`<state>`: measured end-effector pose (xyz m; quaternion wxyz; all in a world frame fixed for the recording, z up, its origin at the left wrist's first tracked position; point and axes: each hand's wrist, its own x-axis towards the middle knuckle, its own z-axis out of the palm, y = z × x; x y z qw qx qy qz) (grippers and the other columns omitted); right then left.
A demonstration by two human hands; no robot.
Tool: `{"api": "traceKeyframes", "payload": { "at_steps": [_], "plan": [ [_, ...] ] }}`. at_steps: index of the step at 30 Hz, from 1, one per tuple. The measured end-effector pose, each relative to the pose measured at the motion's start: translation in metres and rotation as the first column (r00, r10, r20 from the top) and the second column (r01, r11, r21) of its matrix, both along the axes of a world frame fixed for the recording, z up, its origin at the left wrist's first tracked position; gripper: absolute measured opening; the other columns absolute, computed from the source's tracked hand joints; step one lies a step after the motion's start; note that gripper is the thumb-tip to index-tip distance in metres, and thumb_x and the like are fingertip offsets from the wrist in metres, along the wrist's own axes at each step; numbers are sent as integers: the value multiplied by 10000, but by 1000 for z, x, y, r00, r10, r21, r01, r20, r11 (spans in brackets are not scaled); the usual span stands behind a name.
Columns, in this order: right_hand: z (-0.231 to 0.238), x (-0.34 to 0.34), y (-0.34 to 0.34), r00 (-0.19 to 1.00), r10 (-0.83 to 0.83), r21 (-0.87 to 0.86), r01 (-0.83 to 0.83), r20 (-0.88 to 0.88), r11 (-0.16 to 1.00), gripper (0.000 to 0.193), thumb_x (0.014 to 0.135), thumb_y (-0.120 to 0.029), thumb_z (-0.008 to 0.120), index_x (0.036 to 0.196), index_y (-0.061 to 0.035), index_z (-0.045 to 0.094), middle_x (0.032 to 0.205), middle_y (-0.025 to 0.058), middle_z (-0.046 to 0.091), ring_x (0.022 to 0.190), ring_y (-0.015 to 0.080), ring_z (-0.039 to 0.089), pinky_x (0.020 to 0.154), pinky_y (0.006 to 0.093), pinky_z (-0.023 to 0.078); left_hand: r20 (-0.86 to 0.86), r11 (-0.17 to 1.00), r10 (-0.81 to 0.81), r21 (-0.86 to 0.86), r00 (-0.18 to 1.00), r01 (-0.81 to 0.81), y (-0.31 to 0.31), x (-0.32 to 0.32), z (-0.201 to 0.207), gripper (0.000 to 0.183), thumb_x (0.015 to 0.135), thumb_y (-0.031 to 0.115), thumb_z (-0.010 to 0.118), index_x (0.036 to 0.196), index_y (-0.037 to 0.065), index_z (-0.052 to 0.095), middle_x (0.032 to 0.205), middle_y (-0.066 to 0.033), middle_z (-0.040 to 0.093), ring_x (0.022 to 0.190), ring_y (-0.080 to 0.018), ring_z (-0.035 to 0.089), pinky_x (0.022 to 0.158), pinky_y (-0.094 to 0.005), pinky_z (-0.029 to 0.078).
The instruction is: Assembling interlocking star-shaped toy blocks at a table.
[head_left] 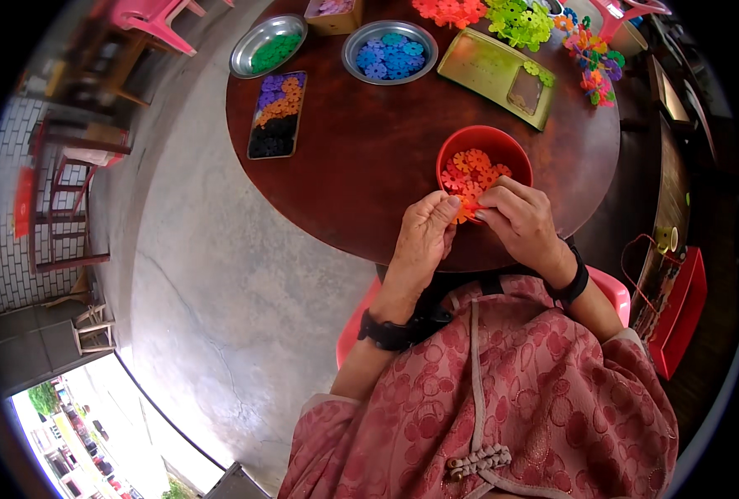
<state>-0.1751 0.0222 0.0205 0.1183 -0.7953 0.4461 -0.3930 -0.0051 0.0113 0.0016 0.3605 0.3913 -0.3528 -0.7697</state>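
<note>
While loose orange pieces point(475, 160) lie in the red bowl point(486, 137), the left hand point(424, 226) and right hand point(522, 218) pinch an orange flower point(463, 210) between their fingers at the bowl's six o'clock; plenty looks left unjoined, though the lime bunch point(519, 25) around twelve o'clock seems already assembled.

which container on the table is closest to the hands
The round red bowl of orange pieces: the left hand and right hand are at its near side, while the metal bowls and trays sit farther across the table.
</note>
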Motion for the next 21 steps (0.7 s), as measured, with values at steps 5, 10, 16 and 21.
{"api": "traceKeyframes", "payload": {
  "at_steps": [5, 10, 16, 21],
  "plan": [
    [10, -5, -4, 994, 79, 8, -78, -72, 997, 133, 730, -58, 664, 776, -41, 540, 708, 92, 507, 618, 284, 541, 516, 368, 440, 18, 1000, -1, -26, 1000, 2, 1, -3, -2, 256, 954, 283, 493, 787, 89, 506, 519, 66, 334, 409, -28, 273, 394, -198, 238],
    [12, -6, -14, 981, 139, 8, -139, -136, 990, 138, 739, -76, 667, 789, -38, 544, 736, 86, 514, 638, 277, 545, 539, 360, 449, 139, 993, 32, -119, 990, -16, -4, 2, 8, 282, 944, 311, 499, 773, 87, 511, 525, 60, 357, 426, -29, 297, 403, -200, 253],
    [24, -19, -24, 992, 19, 265, -52, 126, 963, 160, 769, -69, 654, 899, -12, 579, 829, 102, 579, 717, 223, 603, 624, 311, 471, 250, 970, 74, -243, 966, -12, -12, 19, 9, 287, 943, 319, 502, 784, 86, 557, 577, 53, 422, 500, -31, 384, 456, -189, 314],
    [34, -41, -35, 996, -68, 160, 76, -56, 984, 89, 787, -54, 608, 851, -6, 568, 818, 106, 584, 736, 291, 584, 658, 354, 463, 118, 913, 327, -295, 938, -282, -16, 23, 3, 221, 936, 256, 534, 828, 67, 572, 736, 6, 559, 591, -58, 496, 530, -191, 408]
  ]
}}
